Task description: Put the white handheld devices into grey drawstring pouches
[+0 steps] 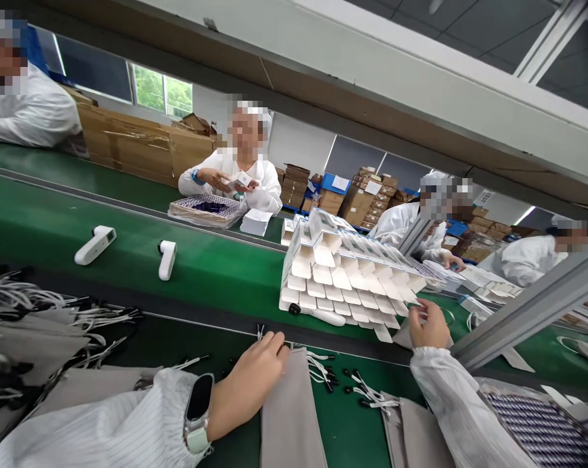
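Your left hand (pixel 248 383) pins a grey pouch (pixel 290 416) on the table, right hand (pixel 428 325) pinches a box flap at the stack (pixel 343 279): tug carelessly and the stack topples.

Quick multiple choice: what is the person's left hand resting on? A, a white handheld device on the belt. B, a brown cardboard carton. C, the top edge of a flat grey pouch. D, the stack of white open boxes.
C: the left hand lies curled on the top edge of the flat grey pouch, while the white devices lie apart on the green belt.
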### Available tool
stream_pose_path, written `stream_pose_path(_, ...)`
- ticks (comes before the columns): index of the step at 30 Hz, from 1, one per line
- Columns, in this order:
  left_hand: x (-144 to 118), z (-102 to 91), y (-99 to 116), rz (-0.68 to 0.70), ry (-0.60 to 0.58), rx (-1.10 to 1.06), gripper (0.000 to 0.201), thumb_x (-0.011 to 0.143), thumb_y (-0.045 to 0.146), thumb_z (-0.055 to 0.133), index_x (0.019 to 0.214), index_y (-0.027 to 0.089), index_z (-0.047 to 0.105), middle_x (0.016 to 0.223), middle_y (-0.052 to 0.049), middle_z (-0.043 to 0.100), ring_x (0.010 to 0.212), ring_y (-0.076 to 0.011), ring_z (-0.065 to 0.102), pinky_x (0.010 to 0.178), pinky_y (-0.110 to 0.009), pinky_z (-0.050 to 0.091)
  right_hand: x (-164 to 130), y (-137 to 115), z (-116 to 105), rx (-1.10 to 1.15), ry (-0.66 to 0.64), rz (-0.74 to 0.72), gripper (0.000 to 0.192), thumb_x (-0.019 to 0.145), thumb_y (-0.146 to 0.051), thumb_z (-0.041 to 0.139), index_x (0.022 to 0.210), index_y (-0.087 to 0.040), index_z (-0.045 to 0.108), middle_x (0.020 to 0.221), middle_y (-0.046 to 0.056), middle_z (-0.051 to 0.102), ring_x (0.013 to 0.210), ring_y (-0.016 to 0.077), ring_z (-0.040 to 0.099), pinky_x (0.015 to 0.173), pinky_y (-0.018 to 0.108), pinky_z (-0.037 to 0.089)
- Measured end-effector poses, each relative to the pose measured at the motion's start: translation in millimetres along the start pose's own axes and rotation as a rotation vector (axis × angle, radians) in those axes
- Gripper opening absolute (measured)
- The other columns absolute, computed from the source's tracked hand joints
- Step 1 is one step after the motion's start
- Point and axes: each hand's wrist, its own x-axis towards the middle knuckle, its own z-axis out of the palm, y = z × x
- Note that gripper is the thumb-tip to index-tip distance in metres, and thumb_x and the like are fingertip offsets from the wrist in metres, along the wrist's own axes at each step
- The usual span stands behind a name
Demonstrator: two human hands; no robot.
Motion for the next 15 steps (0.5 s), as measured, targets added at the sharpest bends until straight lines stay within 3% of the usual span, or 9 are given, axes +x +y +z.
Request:
stream_pose_path(3, 2.1, -5.3, 2.0, 0.020, -0.050, 0.105, 0.013, 0.081, 0.009, 0.039, 0.076, 0.015, 0.049, 0.085, -0.004, 0.047, 0.078, -0.0188, 0.043, 0.071, -0.034, 0.036, -31.8, -33.1, -14.0, 0.053, 0.042, -0.446, 0.017, 0.075, -0.027, 0.045, 0.072, -0.015, 0.056, 0.076, 0.006, 0.058, 0.069, 0.0150, 0.053, 0.063, 0.023, 0.040)
stream_pose_path(6, 3.5, -7.6, -1.6, 0.032, -0.057, 0.124, 0.012, 0.079, 0.007, 0.041, 0.080, 0.016, 0.049, 0.085, -0.004, 0.047, 0.079, -0.0194, 0.042, 0.068, -0.033, 0.036, -55.2, -58.5, -15.8, -0.050, 0.055, -0.652, 0.024, 0.076, -0.026, 0.046, 0.055, -0.016, 0.053, 0.057, 0.003, 0.055, 0.060, 0.0135, 0.052, 0.052, 0.021, 0.034)
stream_pose_path(8, 5.4, -6.4, -1.4, 0.038, -0.048, 0.111, 0.013, 0.079, 0.008, 0.042, 0.086, 0.017, 0.049, 0.088, -0.004, 0.047, 0.081, -0.0196, 0.042, 0.068, -0.032, 0.036, -61.2, -58.6, -15.9, -0.094, 0.000, -0.660, 0.032, 0.078, -0.028, 0.044, 0.049, -0.016, 0.050, 0.048, 0.001, 0.050, 0.046, 0.0103, 0.046, 0.042, 0.020, 0.026)
stream_pose_path(10, 10.3, -2.5, 4.7, 0.040, -0.049, 0.092, 0.014, 0.079, 0.010, 0.044, 0.090, 0.018, 0.049, 0.092, -0.004, 0.047, 0.085, -0.0206, 0.042, 0.070, -0.033, 0.036, -60.6, -42.0, -21.8, -0.114, -0.032, -0.613, 0.037, 0.078, -0.033, 0.044, 0.046, -0.016, 0.048, 0.045, 0.000, 0.048, 0.040, 0.0089, 0.042, 0.038, 0.021, 0.020)
stream_pose_path(13, 22.4, 7.4, 20.8, 0.030, -0.106, 0.031, 0.014, 0.080, 0.016, 0.044, 0.092, 0.018, 0.050, 0.094, -0.005, 0.048, 0.089, -0.0217, 0.042, 0.076, -0.035, 0.035, -55.6, -4.1, -41.8, -0.165, -0.038, -0.489, 0.036, 0.078, -0.038, 0.044, 0.050, -0.016, 0.050, 0.046, 0.001, 0.050, 0.040, 0.0097, 0.044, 0.040, 0.021, 0.021)
stream_pose_path(15, 28.5, 13.3, 28.2, 0.036, -0.135, -0.010, 0.014, 0.082, 0.019, 0.041, 0.092, 0.018, 0.052, 0.093, -0.005, 0.049, 0.089, -0.0214, 0.043, 0.078, -0.035, 0.035, -52.7, 9.5, -53.1, -0.214, -0.166, -0.406, 0.033, 0.078, -0.039, 0.043, 0.056, -0.017, 0.053, 0.048, 0.001, 0.053, 0.042, 0.0108, 0.047, 0.041, 0.020, 0.022)
